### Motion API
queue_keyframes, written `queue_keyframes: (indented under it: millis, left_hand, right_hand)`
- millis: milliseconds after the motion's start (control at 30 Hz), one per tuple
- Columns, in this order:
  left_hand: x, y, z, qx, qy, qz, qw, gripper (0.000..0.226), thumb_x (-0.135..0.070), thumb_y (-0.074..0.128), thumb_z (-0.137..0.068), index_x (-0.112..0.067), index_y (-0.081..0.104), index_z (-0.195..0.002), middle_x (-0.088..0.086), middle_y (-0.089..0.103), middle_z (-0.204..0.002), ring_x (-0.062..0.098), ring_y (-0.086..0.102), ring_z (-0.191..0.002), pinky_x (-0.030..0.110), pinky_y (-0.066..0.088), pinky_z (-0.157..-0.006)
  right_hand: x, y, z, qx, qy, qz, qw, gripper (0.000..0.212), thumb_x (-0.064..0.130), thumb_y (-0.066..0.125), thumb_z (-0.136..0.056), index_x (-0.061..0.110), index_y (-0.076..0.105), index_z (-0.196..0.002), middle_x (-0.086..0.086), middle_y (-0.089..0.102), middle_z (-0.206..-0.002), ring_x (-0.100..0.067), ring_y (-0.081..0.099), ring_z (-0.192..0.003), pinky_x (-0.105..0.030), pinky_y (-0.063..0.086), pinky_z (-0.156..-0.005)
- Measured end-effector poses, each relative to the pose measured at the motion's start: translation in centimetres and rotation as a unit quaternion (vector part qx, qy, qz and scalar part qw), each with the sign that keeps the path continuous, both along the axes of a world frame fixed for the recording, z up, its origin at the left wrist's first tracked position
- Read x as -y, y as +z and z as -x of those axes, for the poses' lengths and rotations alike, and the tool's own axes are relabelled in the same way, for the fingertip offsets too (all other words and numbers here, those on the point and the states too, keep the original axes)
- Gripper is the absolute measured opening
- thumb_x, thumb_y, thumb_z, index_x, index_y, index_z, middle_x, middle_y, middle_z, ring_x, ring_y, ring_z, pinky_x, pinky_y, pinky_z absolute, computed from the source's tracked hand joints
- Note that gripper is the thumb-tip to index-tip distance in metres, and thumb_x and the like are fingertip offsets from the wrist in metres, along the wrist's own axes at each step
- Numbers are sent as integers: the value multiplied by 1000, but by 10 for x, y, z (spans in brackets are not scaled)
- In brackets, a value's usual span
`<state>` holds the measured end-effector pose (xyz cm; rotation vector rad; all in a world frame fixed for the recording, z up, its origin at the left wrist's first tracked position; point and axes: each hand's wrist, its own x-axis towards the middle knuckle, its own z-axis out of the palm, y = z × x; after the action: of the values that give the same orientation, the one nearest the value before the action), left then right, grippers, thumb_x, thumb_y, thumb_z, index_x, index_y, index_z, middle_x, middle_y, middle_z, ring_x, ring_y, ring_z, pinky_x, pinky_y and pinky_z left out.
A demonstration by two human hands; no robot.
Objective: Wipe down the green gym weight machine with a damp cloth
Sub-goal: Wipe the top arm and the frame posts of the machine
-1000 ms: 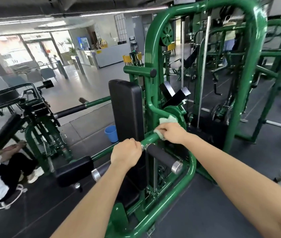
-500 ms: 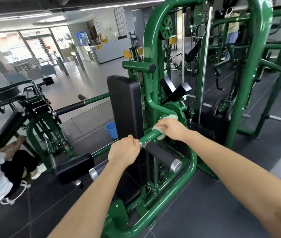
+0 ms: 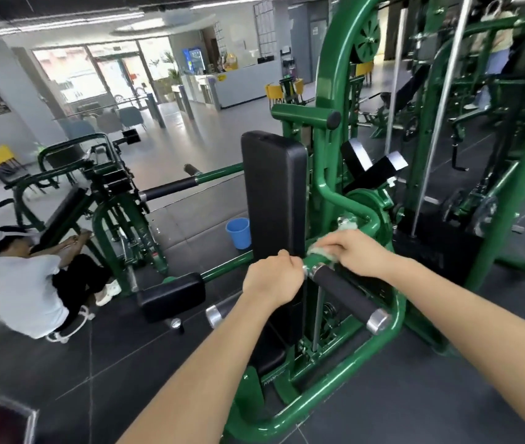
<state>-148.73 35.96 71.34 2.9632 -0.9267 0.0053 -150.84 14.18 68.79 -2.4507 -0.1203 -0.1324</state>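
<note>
The green weight machine (image 3: 331, 100) fills the middle of the view, with a tall black back pad (image 3: 274, 187) and a black foam handle (image 3: 346, 290) sticking out toward me. My right hand (image 3: 355, 251) grips a pale green cloth (image 3: 320, 249) wrapped over the green bar just above that handle. My left hand (image 3: 272, 278) is curled round the same bar, right beside the cloth, in front of the back pad's lower edge.
A blue bucket (image 3: 238, 232) stands on the floor behind the pad. A person in a white shirt (image 3: 27, 293) crouches at another green machine (image 3: 117, 216) on the left. More green frames and steel rods (image 3: 437, 116) crowd the right. Dark floor lies in front.
My right hand has slid the cloth down the green bar toward my left hand, which keeps its grip. The view has shifted slightly left.
</note>
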Motion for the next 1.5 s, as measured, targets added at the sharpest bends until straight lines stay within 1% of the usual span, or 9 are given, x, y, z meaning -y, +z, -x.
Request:
queue_keyframes:
  millis: [133, 267, 433, 533, 733, 933, 1100, 1367, 1500]
  left_hand:
    - [-4, 7, -9, -136, 16, 21, 990, 9, -12, 42, -101, -7, 50, -103, 17, 59, -105, 45, 61, -93, 52, 54, -84]
    - [-5, 21, -14, -297, 97, 100, 945, 47, -35, 24, -102, -6, 57, -88, 20, 73, -87, 37, 74, -81, 40, 59, -87]
    - [-9, 30, -9, -229, 9, 35, 973, 20, -8, 33, -99, -11, 52, -94, 8, 63, -65, 25, 66, -54, 32, 51, -61]
    - [-8, 25, -10, -201, 3, 19, 979, 20, -2, 37, -93, -9, 53, -101, 9, 58, -73, 33, 62, -70, 37, 46, -66]
    - [-7, 21, -10, -170, 40, 28, 984, 9, -11, 42, -98, -9, 51, -95, 25, 66, -106, 46, 61, -95, 46, 47, -80]
    - [36, 2, -18, -124, 126, 51, 983, 22, -12, 42, -102, -4, 58, -115, 22, 61, -121, 47, 61, -114, 49, 49, -89]
    - [42, -8, -24, -76, 260, 188, 944, 7, -15, 41, -98, -15, 47, -102, 11, 66, -115, 39, 62, -104, 40, 40, -79]
    - [89, -12, -22, -35, 250, 127, 959, 19, -21, 38, -100, -17, 56, -105, 6, 69, -104, 37, 61, -93, 39, 41, -75]
    - [89, -13, -22, -12, 266, 114, 957, 17, -19, 40, -100, -16, 53, -110, 4, 68, -99, 33, 58, -81, 39, 43, -72]
  right_hand:
    - [23, -9, -19, -21, -90, 51, 994, 28, 21, 52, -106, 29, 75, -120, 6, 71, -129, -22, 62, -123, -38, 45, -108]
    - [-11, -4, -15, -13, -41, 93, 995, 24, 28, 57, -105, 40, 75, -117, 24, 67, -120, -12, 64, -116, -36, 50, -101]
    - [-37, -1, -9, 2, 37, 19, 999, 27, 26, 62, -102, 46, 74, -115, 34, 70, -112, 4, 64, -110, -31, 53, -99]
    - [-27, 8, -2, 20, 57, -35, 998, 30, 41, 57, -94, 43, 74, -119, 35, 68, -118, 12, 60, -117, -17, 44, -106]
    - [40, 1, -16, 20, -59, 55, 996, 41, 72, 35, -94, 55, 69, -109, 20, 72, -120, -15, 67, -116, -38, 50, -100]
    - [-2, -2, -9, 80, 25, 88, 993, 24, 24, 58, -105, 32, 76, -118, 12, 74, -119, -19, 66, -112, -30, 48, -87]
    - [5, -14, -3, 142, 167, -2, 976, 35, 4, 57, -100, 19, 74, -127, 9, 71, -127, 5, 56, -118, -6, 36, -103]
    - [100, -57, -26, 208, -62, -7, 976, 29, 3, 55, -103, 16, 77, -117, 3, 74, -122, -20, 57, -132, -43, 40, -117]
    - [43, -61, -2, 283, -52, -49, 956, 33, 2, 56, -99, 15, 75, -123, 4, 72, -127, -14, 61, -127, -38, 39, -119]
